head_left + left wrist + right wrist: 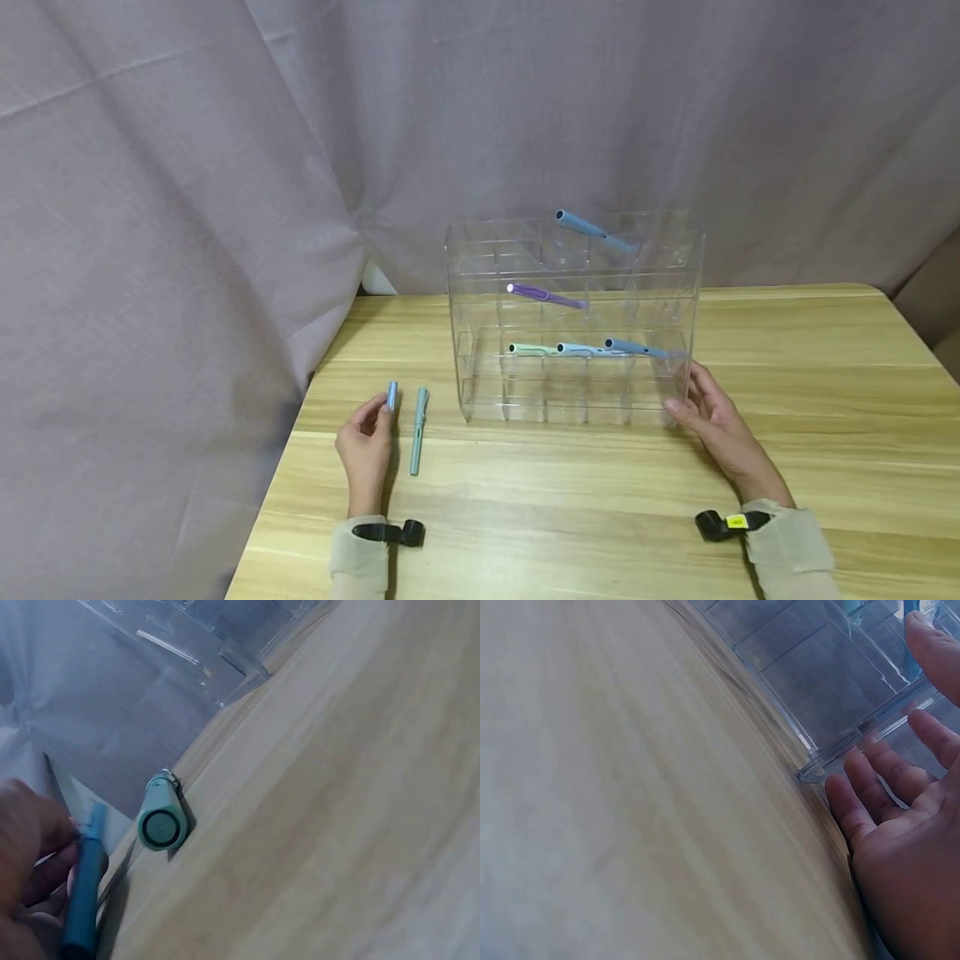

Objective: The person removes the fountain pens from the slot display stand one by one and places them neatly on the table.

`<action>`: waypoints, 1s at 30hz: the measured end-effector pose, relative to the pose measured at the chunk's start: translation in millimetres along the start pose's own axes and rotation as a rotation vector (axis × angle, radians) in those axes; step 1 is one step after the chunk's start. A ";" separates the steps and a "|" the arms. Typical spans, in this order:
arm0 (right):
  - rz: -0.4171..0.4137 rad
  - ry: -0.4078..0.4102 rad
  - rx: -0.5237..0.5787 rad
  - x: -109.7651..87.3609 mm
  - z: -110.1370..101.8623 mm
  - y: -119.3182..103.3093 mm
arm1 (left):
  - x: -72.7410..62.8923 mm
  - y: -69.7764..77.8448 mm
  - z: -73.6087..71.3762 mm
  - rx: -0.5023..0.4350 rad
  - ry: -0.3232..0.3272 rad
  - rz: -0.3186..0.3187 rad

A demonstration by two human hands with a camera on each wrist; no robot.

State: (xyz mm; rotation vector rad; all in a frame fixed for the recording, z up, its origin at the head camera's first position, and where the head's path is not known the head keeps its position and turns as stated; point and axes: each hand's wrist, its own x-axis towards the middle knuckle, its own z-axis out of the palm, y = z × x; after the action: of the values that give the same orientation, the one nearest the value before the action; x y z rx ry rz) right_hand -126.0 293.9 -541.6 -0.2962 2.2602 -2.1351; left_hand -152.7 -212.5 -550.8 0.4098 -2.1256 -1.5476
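Note:
My left hand (366, 446) pinches a blue pen (392, 395) between thumb and fingers at the left of the table. In the left wrist view this pen (84, 900) slants along the fingers, close over the wood. Just right of it lies a pale green pen (418, 433) with a clip. A clear tiered rack (480, 392) with compartments stands upright in the middle. My right hand (723, 427) holds the rack's lower right side, thumb at the front edge and fingers along the side panel. Part of those fingers is hidden behind the panel in the head view.
In the rack lie a blue pen (592, 230) on top, a purple pen (547, 296) midway, and lower down a light green pen (531, 350), a light blue pen (588, 351) and a darker blue pen (636, 347). A grey curtain (225, 208) hangs behind the wooden table (555, 517).

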 end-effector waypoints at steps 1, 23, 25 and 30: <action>0.004 0.002 -0.004 0.0 -0.1 -0.1 | -0.2 -0.8 0.6 0.032 -0.001 0.014; -0.015 -0.013 0.004 -0.5 -1.9 1.7 | -6.9 3.4 11.2 0.189 -0.195 0.126; -0.017 -0.013 0.007 -0.7 -1.6 1.7 | -7.6 3.6 12.7 0.218 -0.199 0.135; -0.025 -0.012 0.015 -0.1 -0.7 1.5 | -7.9 3.8 12.6 0.238 -0.136 0.106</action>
State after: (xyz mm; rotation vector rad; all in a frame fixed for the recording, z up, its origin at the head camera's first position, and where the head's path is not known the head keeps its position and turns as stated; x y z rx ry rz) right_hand -126.2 294.7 -543.0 -0.3381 2.2454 -2.1549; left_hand -152.7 -197.2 -552.0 0.2711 -2.4063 -1.3020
